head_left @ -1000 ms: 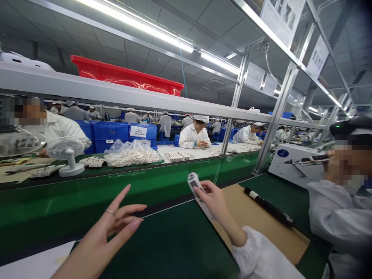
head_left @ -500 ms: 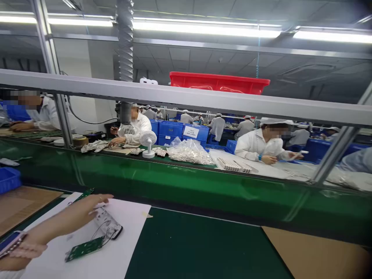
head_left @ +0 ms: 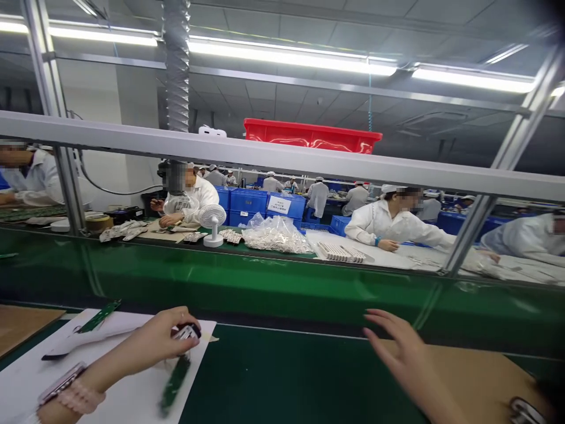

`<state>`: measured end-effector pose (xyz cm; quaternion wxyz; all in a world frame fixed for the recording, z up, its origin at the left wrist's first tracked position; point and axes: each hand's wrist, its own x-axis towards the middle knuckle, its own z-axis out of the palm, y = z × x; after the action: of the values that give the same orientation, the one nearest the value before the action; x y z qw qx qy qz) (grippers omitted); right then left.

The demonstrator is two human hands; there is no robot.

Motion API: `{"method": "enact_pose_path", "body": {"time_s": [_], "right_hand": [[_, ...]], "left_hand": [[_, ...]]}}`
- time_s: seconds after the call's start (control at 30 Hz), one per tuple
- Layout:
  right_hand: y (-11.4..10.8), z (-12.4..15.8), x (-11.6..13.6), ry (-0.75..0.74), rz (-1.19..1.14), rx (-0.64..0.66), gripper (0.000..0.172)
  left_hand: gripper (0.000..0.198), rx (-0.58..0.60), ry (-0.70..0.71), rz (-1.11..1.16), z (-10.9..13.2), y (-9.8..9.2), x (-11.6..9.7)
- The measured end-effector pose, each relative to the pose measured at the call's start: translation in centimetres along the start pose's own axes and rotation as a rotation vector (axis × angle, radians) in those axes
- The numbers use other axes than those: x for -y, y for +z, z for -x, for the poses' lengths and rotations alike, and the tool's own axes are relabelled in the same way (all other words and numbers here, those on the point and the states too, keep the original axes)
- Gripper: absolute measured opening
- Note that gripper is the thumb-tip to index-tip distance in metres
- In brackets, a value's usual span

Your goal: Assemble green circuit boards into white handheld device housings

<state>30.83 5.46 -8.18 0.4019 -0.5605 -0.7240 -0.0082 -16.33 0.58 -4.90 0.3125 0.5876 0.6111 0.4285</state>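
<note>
Head view: the left hand (head_left: 165, 333) grips a small white-and-dark part (head_left: 189, 332) above a white sheet (head_left: 132, 394) on the green table (head_left: 273, 383). A blurred green circuit board (head_left: 174, 383) is just below it — whether they are joined is unclear. A long white piece (head_left: 90, 340) lies on the sheet, partly behind the forearm, near another green board (head_left: 100, 317). The right hand (head_left: 404, 353) is empty, fingers apart, beside the brown cardboard (head_left: 481, 377).
</note>
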Motion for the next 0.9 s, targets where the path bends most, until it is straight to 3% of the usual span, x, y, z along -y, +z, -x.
{"method": "enact_pose_path", "body": {"time_s": [0.13, 0.17, 0.27, 0.37, 0.47, 0.57, 0.7, 0.9], "right_hand": [[3.4, -1.4, 10.1, 0.104, -0.639, 0.353, 0.039], [4.1, -1.9, 11.9, 0.179, -0.850, 0.431, 0.044], [5.3, -3.4, 14.8, 0.303, -1.120, 0.545, 0.059], [5.9, -4.3, 15.1, 0.348, -1.367, 0.644, 0.052], [6.3, -4.5, 14.8, 0.320, -1.462, 0.675, 0.049], [6.8, -4.3, 14.6, 0.289, -1.566, 0.735, 0.050], [7.6, -4.0, 14.2, 0.199, -1.681, 0.718, 0.043], [7.1, -3.7, 14.4, 0.204, -1.761, 0.607, 0.050]], "left_hand": [[0.026, 0.152, -0.078, 0.406, -2.3, 4.8, -3.7], [0.027, 0.179, -0.079, 0.500, -3.0, 6.0, -4.7], [0.030, 0.231, -0.040, 0.714, -4.6, 9.2, -7.9], [0.035, 0.248, 0.017, 0.829, -5.1, 11.1, -10.8], [0.043, 0.183, 0.023, 0.901, -4.6, 11.6, -12.3], [0.050, 0.146, -0.027, 0.990, -3.8, 11.5, -12.2], [0.063, 0.176, -0.073, 1.006, -2.9, 11.0, -11.4], [0.074, 0.406, -0.017, 0.893, -2.5, 9.8, -11.1]]}}
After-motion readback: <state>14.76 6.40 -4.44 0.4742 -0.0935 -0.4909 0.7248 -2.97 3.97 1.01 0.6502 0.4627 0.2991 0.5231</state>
